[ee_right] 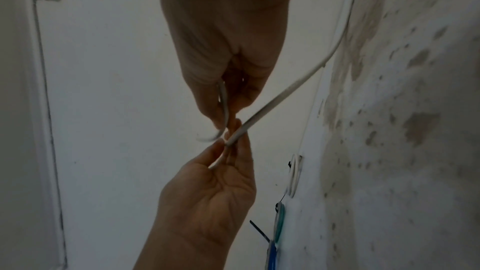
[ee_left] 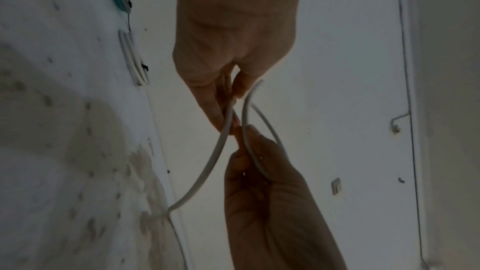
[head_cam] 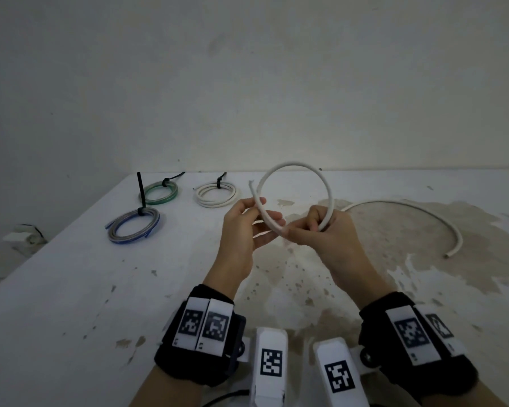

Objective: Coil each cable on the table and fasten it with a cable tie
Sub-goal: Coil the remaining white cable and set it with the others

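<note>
Both hands hold a white cable (head_cam: pixel 294 165) up above the table (head_cam: pixel 86 289), bent into one round loop. My left hand (head_cam: pixel 266 212) pinches the cable near its free end. My right hand (head_cam: pixel 304 229) grips the loop where it crosses back. The cable's tail (head_cam: pixel 423 211) trails right and rests on the table. In the left wrist view my left hand (ee_left: pixel 230 122) pinches the cable (ee_left: pixel 207 167) just above my right hand (ee_left: pixel 249 151). The right wrist view has my right hand (ee_right: pixel 226 122) curled round the cable (ee_right: pixel 285 89), with my left hand (ee_right: pixel 228 147) below it.
Three tied coils lie at the back left: a green one (head_cam: pixel 159 193), a white one (head_cam: pixel 215 194) and a blue-grey one (head_cam: pixel 134 226), each with a black cable tie (head_cam: pixel 140 189). The table's left edge runs diagonally. A wall stands right behind the table.
</note>
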